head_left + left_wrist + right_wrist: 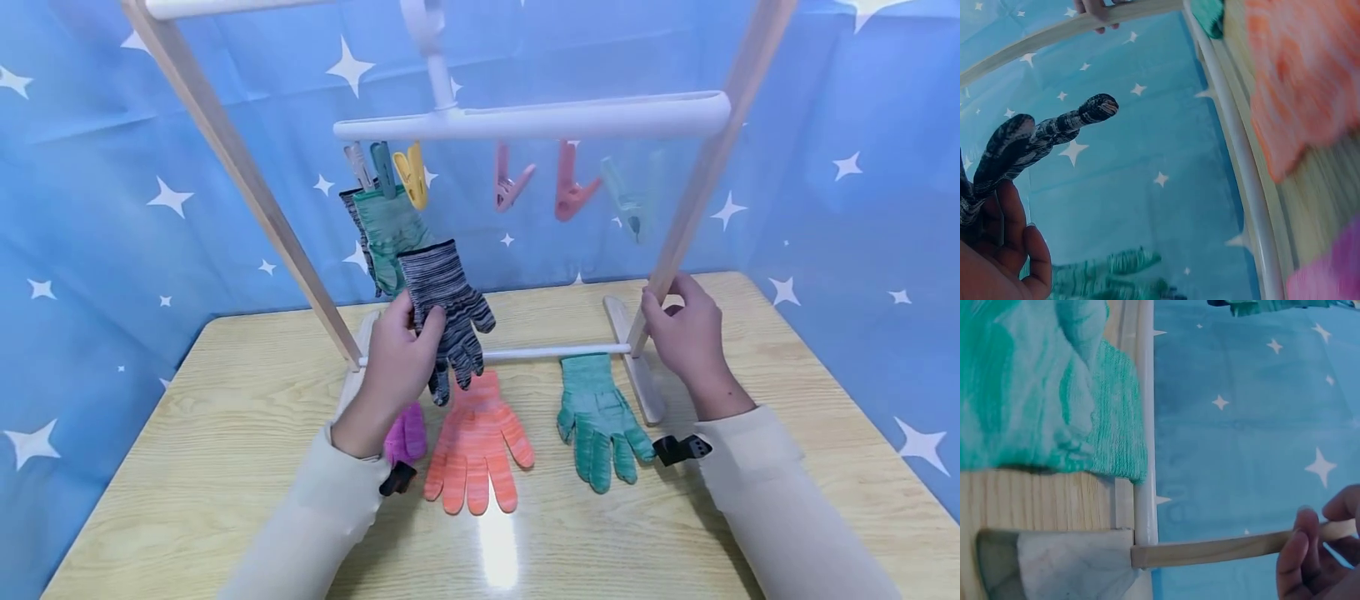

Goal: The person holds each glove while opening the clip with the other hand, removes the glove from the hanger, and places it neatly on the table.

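Observation:
My left hand pinches a black-and-grey striped knit glove near its side, cuff up and fingers hanging down to the right. Its dark fingers point across the left wrist view. On the right, my other hand grips the lower part of the rack's wooden upright; in the right wrist view, fingers curl round that strip. Behind the striped glove, a green glove and another dark striped glove hang from the hanger by clothespins, a yellow clothespin among them.
An orange glove and a green glove lie on the wooden table. A magenta glove is partly hidden under my left forearm. Two pink clothespins, one of them here, and a pale green clothespin hang at the hanger's right.

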The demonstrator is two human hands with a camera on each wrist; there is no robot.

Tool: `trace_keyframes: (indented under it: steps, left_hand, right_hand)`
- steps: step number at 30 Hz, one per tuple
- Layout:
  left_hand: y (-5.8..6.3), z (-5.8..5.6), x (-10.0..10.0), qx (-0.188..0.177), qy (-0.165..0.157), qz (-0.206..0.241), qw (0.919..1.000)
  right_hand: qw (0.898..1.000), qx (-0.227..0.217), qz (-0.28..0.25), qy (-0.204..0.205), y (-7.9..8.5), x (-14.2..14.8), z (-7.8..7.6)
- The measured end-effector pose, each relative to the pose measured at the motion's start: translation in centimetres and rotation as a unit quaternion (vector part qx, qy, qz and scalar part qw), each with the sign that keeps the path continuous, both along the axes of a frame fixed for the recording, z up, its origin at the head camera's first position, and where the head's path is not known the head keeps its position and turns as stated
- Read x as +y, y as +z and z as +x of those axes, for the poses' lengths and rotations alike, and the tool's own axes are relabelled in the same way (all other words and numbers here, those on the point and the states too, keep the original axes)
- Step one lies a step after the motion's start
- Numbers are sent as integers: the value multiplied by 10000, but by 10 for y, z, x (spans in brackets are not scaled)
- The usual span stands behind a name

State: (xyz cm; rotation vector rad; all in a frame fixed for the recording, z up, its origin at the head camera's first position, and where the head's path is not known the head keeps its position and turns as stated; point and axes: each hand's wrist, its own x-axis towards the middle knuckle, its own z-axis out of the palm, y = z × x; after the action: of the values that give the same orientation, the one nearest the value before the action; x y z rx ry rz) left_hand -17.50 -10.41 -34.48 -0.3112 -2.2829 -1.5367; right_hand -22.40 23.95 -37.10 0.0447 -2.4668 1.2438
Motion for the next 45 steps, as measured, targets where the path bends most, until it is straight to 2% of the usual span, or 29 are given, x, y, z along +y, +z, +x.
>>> trace_keyframes:
  steps: [4,8,18,26,33,38,45]
  left_hand:
    - [0,3,-14,50,50,-317,9995]
    - [-1,9,-28,-66,-49,-381,9992]
    - [-11,25,-62,-895,-181,-505,9945]
    - [-25,35,-93,-1285,101,-771,9887]
    - [-36,42,-121,-1791,223,-875,9797]
    - [-42,47,-140,-2010,387,-1078,9729]
    - [-48,43,-163,-2134,501,-1390,9657]
  right_hand:
    - [10000,-24,-35,32,-2,1,0]
    - [10000,-7,-14,25,-3,1,0]
    - [9999,85,24,69,-2,2,-1]
    - [9999,117,-54,103,-4,2,-2]
    - [9998,170,-31,123,-4,2,-1]
    - [9998,134,-39,140,-3,2,0]
    - [9998,102,-13,149,-4,2,0]
